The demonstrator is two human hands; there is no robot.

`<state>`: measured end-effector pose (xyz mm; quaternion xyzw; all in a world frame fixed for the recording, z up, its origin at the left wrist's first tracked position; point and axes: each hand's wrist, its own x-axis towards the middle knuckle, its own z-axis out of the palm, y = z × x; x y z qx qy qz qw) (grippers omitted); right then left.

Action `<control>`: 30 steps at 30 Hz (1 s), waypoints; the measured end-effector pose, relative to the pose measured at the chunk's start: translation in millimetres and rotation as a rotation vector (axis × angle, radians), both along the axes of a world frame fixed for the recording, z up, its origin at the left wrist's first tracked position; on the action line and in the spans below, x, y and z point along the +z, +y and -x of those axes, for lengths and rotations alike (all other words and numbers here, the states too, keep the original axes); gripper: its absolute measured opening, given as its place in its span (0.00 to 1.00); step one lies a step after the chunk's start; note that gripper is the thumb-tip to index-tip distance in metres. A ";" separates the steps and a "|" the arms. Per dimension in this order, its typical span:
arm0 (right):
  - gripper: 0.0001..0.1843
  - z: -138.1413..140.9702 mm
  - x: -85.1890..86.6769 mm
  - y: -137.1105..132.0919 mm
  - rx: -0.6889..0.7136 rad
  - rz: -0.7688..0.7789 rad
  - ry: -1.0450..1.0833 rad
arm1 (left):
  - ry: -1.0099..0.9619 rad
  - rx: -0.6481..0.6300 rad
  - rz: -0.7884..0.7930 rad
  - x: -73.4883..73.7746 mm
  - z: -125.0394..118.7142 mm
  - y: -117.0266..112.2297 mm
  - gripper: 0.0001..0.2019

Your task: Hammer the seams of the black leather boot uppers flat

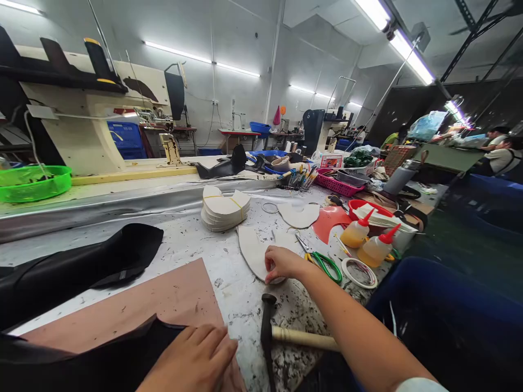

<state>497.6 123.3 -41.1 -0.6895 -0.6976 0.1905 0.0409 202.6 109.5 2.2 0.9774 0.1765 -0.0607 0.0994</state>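
My right hand [281,264] is closed in a pinch at the near edge of a white U-shaped sheet piece [251,247]; the fingers partly hide what they grip. Its wrist passes close to green-handled scissors [327,265]. At the bottom, my left hand [192,356] has its fingers bent together over the right end of a black leather piece [90,362]; its fingertips are partly hidden. Beneath that leather lies a brown board [175,294]. A hammer [267,332] with a pale wooden handle rests between my hands, its handle running under my right forearm.
A banded stack of white pieces [224,209] stands beyond my hands. Glue bottles [373,250], a tape roll [359,272] and a red tray [363,209] sit right. Another black leather piece [122,256] lies left, before a sewing machine [93,114]. A blue bin [441,326] stands right.
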 end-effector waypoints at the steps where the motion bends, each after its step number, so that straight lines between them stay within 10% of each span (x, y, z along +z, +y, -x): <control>1: 0.15 -0.3 -0.1 0.7 0.001 -0.002 0.006 | 0.016 0.006 0.003 4.8 -17.1 1.5 0.21; 10: 0.19 -3.6 -0.7 3.3 0.014 -0.027 0.037 | 0.037 -0.010 -0.061 -13.2 -91.4 31.3 0.13; 25: 0.08 -7.7 4.2 3.2 0.014 0.001 0.121 | 0.058 -0.032 -0.143 -34.1 -109.6 41.8 0.15; 30: 0.08 0.8 -4.3 -0.8 -0.194 -0.090 0.159 | 0.043 -0.013 -0.154 -42.5 -116.8 42.9 0.23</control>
